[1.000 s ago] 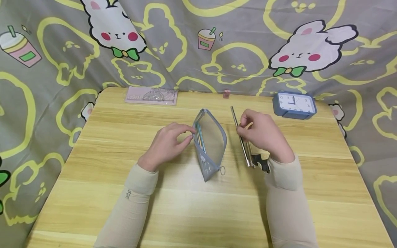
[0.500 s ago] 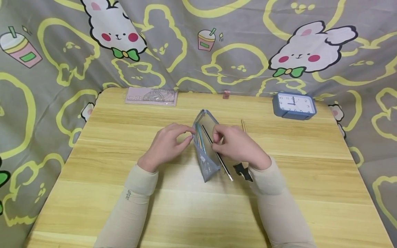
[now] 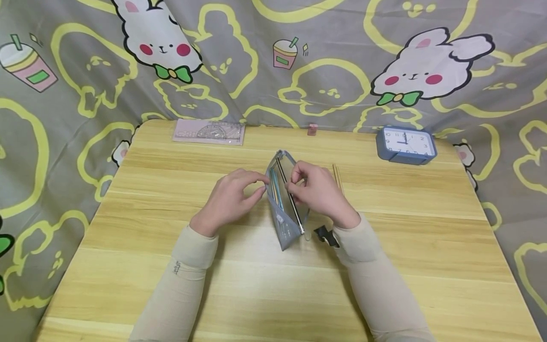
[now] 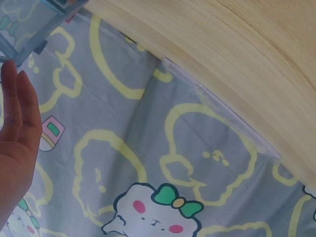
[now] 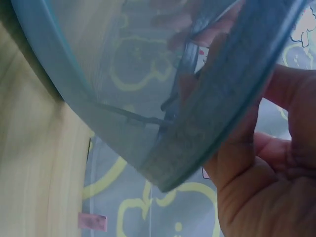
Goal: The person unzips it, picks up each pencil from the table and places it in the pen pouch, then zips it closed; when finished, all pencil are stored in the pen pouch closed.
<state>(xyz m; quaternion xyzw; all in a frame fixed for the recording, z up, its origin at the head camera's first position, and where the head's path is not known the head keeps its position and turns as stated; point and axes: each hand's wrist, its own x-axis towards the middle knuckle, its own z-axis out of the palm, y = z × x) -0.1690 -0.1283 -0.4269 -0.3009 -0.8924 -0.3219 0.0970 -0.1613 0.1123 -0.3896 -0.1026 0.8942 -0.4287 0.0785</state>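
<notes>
A translucent grey-blue zip pencil case (image 3: 285, 233) stands with its mouth spread, several blue and tan pencils (image 3: 275, 187) inside along its left wall. My left hand (image 3: 231, 202) pinches its left rim between thumb and forefinger; the left wrist view catches those fingers (image 4: 22, 106) beside a corner of the case. Over the mouth, my right hand (image 3: 318, 192) pinches a dark, shiny pencil (image 3: 294, 206) around its middle, tilted lengthwise along the opening. In the right wrist view, the case's edging (image 5: 217, 113) partly covers the right hand's fingers and the pencil is hard to make out.
Gold-coloured pencils (image 3: 337, 176) lie right of the case, partly behind the right hand. A black piece (image 3: 326, 236) sits by the right cuff. Along the back edge are a ruler set (image 3: 208, 132), a small pink block (image 3: 312, 129) and a blue clock (image 3: 406, 145). A patterned curtain hangs behind.
My right hand has carried the dark pencil leftward from beside the case to over its mouth, uncovering the gold-coloured pencils. The left hand has stayed at the rim.
</notes>
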